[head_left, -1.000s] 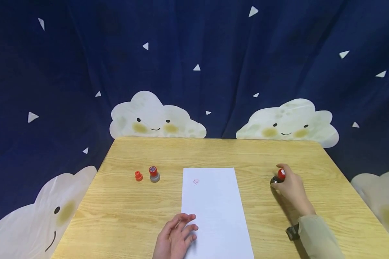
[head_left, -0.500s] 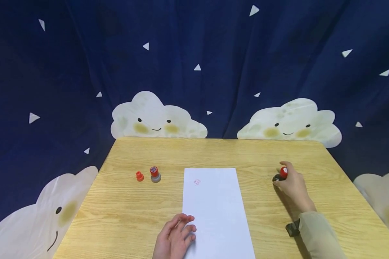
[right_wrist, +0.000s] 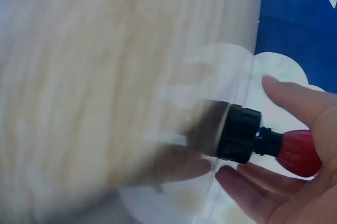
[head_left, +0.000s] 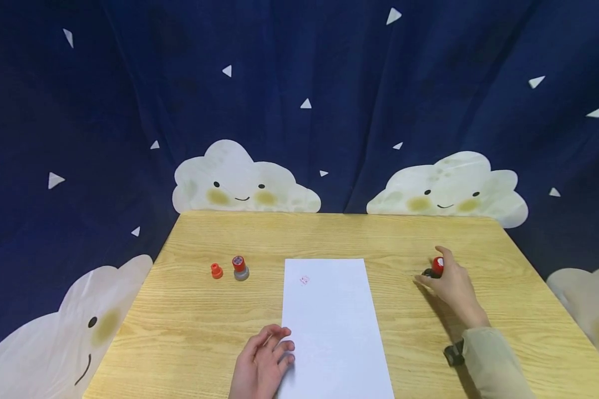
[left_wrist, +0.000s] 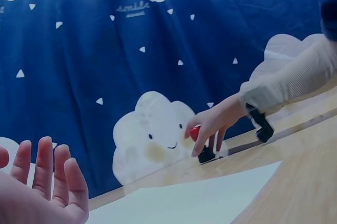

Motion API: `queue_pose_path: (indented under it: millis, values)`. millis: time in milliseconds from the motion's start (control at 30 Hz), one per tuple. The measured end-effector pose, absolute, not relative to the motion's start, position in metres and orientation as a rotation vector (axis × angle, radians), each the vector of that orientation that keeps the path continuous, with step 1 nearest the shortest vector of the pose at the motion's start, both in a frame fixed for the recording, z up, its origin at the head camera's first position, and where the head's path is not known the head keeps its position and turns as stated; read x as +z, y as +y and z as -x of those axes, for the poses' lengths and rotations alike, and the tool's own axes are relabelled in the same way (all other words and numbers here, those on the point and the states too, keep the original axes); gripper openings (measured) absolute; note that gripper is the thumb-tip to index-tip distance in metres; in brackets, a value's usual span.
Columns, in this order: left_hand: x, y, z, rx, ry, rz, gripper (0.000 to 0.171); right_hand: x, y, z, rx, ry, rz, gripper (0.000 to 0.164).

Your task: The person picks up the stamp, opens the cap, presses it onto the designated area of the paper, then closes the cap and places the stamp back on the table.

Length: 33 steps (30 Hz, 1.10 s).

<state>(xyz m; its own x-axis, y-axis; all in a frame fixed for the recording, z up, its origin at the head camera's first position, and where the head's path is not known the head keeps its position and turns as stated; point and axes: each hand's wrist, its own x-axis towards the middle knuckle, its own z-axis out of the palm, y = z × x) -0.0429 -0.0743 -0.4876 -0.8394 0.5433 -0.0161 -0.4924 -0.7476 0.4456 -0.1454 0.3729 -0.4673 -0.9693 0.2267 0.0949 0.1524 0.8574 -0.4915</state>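
A hand stamp with a black base and red knob (head_left: 437, 265) stands on the right side of the table. My right hand (head_left: 451, 285) is around it from above, thumb and fingers spread apart. In the right wrist view the red knob (right_wrist: 299, 153) is close to the palm, while the fingertips stand off from the black base (right_wrist: 239, 133). My left hand (head_left: 262, 360) hovers over the left edge of the white paper (head_left: 331, 327), its fingers loosely bent and holding nothing. A small red stamped print (head_left: 304, 280) shows near the paper's upper left corner.
Left of the paper stand a red and grey stamp (head_left: 239, 269) and a small red cap-like piece (head_left: 217, 270). Behind the wooden table (head_left: 339, 233) hangs a dark blue curtain (head_left: 279, 83) printed with clouds.
The right thumb and fingers have spread away from the stamp, which stays on the table. My left hand has drifted slightly left, and the head view has shifted a little.
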Motion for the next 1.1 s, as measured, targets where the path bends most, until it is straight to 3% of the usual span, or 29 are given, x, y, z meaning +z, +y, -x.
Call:
queue_pose_path:
  millis: [233, 533, 800, 1100]
  values:
    - [-0.484, -0.09, 0.055, 2.599, 0.686, -0.063, 0.032, -0.452, 0.363, 0.137, 0.673, -2.766, 0.229, 0.094]
    - [-0.473, -0.106, 0.072, 2.713, 0.853, 0.282, 0.014, -0.426, 0.33, 0.124, 0.681, -2.566, 0.103, 0.063]
    - [-0.474, -0.112, 0.089, 2.781, 0.816, 0.415, 0.05, -0.409, 0.288, 0.125, 0.765, -2.469, -0.068, 0.045]
    - [-0.485, -0.118, 0.102, 2.879, 0.623, 0.427, 0.062, -0.387, 0.226, 0.139, 0.858, -2.349, -0.281, 0.038]
